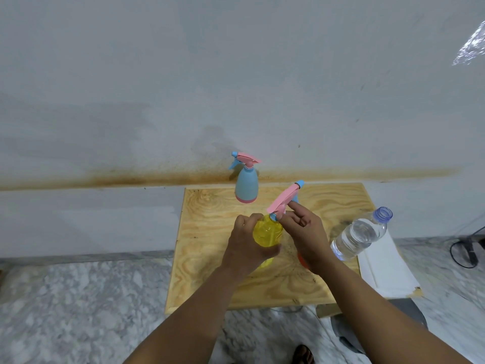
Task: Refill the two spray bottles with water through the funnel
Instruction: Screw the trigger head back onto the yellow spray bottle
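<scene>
A yellow spray bottle [267,232] is held over the middle of the wooden table [210,258]. My left hand [246,245] grips its body. My right hand [304,232] pinches the neck of its pink and blue spray head [284,198], with the index finger stretched out along it. A blue spray bottle [246,186] with a pink base and pink head stands upright at the table's far edge. A clear water bottle [359,235] with no cap stands to the right. An orange thing [301,260], perhaps the funnel, shows partly under my right wrist.
The small plywood table stands against a grey wall [236,88] with a rusty stain line. A white sheet [385,266] lies under the water bottle at the table's right edge. A black cable [462,250] runs over the marble floor [78,298] at the right.
</scene>
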